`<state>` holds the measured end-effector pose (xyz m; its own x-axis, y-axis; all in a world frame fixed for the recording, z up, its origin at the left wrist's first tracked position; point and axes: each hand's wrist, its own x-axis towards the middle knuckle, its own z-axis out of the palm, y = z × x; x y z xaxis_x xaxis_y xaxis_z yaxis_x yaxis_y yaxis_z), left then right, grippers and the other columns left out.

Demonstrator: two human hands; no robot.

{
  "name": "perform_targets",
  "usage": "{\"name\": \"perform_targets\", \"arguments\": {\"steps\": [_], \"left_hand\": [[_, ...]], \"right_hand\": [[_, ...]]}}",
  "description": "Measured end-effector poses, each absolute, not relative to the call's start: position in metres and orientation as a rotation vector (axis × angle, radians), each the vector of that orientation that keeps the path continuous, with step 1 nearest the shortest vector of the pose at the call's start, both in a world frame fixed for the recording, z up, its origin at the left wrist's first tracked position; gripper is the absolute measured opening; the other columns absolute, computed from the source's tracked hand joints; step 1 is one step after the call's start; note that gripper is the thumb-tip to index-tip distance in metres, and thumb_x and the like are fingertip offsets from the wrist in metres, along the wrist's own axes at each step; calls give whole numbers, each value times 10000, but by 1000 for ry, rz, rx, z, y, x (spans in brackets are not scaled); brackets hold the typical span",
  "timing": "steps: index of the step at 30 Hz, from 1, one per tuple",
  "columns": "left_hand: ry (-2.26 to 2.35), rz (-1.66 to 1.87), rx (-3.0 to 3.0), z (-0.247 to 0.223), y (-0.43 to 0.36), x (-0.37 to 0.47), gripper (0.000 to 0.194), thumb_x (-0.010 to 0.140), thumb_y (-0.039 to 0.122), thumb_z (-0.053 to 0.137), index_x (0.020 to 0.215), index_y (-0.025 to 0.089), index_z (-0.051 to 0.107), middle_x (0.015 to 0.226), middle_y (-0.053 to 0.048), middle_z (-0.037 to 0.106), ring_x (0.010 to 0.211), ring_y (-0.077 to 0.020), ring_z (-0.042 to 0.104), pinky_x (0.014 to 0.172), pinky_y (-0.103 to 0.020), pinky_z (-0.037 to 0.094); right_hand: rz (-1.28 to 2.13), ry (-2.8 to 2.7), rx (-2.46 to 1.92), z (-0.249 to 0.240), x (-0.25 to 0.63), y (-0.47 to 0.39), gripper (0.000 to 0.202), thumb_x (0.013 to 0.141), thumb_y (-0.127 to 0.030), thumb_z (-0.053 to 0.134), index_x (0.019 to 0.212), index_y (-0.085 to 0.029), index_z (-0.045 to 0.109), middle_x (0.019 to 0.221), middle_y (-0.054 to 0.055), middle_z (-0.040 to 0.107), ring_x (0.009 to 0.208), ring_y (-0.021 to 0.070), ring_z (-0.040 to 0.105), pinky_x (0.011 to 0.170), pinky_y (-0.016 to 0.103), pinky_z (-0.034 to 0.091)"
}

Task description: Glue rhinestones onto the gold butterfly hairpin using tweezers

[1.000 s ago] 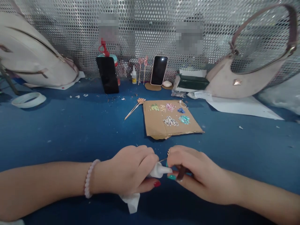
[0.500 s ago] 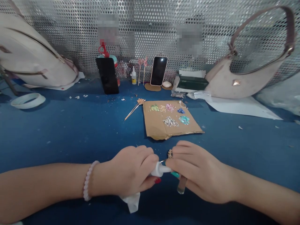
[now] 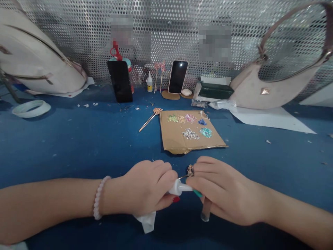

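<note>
My left hand (image 3: 148, 185) is closed around a small glue bottle whose white nozzle (image 3: 179, 188) points right, its tip meeting my right fingers. A crumpled white tissue (image 3: 147, 220) hangs below the left palm. Between the hands, a thin metal stem runs to the gold ornate head of a hairpin (image 3: 190, 170), against my right fingertips. My right hand (image 3: 221, 189) is closed, with the flat metal end of what look like tweezers (image 3: 205, 211) sticking out below. A teal patch shows under the right fingers; I cannot tell whether it is a nail.
Ahead lies a cardboard piece (image 3: 171, 137) bearing several piles of coloured rhinestones. Another gold hairpin (image 3: 148, 121) touches its left side. Behind stand a second glue bottle (image 3: 149, 84) and two phones (image 3: 120, 81). A tape roll (image 3: 31, 109) lies left; a handbag (image 3: 249, 88) stands right.
My right hand has shifted very slightly right, showing more of the hairpin's stem and gold head. Both hands keep their grips; the whole view has moved a little.
</note>
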<state>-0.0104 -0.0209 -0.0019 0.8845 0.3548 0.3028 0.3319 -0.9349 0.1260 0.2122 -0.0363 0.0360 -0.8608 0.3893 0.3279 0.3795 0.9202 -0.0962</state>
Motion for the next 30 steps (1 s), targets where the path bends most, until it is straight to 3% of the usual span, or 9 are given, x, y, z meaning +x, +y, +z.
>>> {"name": "perform_targets", "arguments": {"steps": [6,10,12,16,18,21,24,27,30], "left_hand": [[542,523,2985,-2,-20,-10,152,923,271,357,924,147,445,805,-63,572,657,-203,521,479,-299,372],[547,543,2951,-1,-19,-10,165,937,266,323,945,146,435,798,-63,575,651,-198,520,488,-295,379],[583,544,2909,-1,-18,-11,179,944,278,307,966,147,426,795,-61,572,637,-192,514,493,-291,383],[631,525,2772,0,-16,-13,170,939,293,317,990,157,405,847,-62,575,636,-172,515,531,-280,408],[630,514,2721,-1,-15,-14,158,935,284,320,984,159,403,848,-63,572,641,-171,520,536,-276,406],[633,504,2681,-2,-14,-14,151,935,282,318,980,164,401,836,-58,567,657,-179,527,542,-280,401],[624,509,2650,-4,-13,-14,166,944,294,309,1001,167,399,867,-58,567,676,-182,524,564,-293,412],[624,507,2625,-6,-13,-14,186,951,305,300,1024,166,400,882,-55,562,682,-180,514,581,-299,420],[629,490,2607,-5,-13,-14,189,951,302,295,1018,165,406,876,-54,563,680,-174,510,590,-294,423]], "right_hand": [[-47,-2705,-560,34,210,-36,230,795,-70,394,710,-153,591,537,39,528,527,167,391,531,308,375],[61,-2647,-596,32,212,-34,208,803,-57,387,813,-141,576,571,30,531,536,158,404,523,302,404],[162,-2551,-619,32,215,-31,206,848,-78,383,920,-135,568,634,42,559,585,160,466,563,304,442],[279,-2270,-712,31,225,-26,267,939,-252,371,1027,-210,620,931,97,588,870,209,574,744,378,482],[422,-2131,-795,31,228,-25,327,955,-324,349,1019,-254,662,903,81,594,818,205,591,700,370,492],[746,-1974,-837,32,228,-26,336,960,-372,360,1012,-277,678,701,29,621,574,148,578,510,283,489],[910,-1895,-819,35,223,-27,245,899,-416,498,935,-281,699,666,11,665,558,134,612,491,245,510],[928,-1894,-809,39,218,-27,91,823,-311,646,873,-264,705,702,5,699,618,132,648,564,237,544],[913,-1931,-861,39,218,-26,60,811,-211,647,858,-222,683,709,12,704,625,133,659,556,231,552]]}}
